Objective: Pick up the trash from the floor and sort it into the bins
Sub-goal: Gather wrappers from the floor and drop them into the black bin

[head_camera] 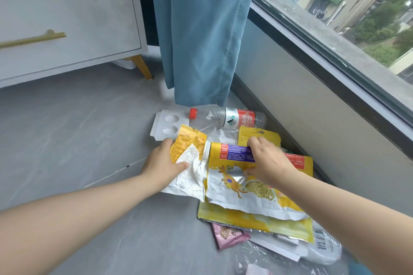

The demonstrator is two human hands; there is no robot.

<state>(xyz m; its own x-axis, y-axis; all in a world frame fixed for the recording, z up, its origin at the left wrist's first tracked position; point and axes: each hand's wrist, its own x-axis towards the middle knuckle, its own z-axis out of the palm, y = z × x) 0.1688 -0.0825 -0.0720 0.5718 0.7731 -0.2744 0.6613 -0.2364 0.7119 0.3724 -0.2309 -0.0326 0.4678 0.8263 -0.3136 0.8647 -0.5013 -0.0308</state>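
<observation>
A heap of trash lies on the grey floor (78,140) by the window wall. My left hand (164,163) presses on a crumpled white wrapper (192,176) and a small torn yellow packet (190,140), fingers curled around them. My right hand (266,161) grips the top of a large yellow kangaroo snack bag (245,187), thumb under and fingers over its edge. Behind them lie a crushed clear plastic bottle (223,117) with a red cap and a white plastic blister tray (165,124). No bins are in view.
More packaging sits nearer me: another yellow bag (257,219), a pink wrapper (228,235), clear plastic with a barcode (321,245). A blue curtain (201,29) hangs behind the heap. A grey drawer cabinet (67,18) on gold legs stands at the left; the window ledge (335,56) runs along the right.
</observation>
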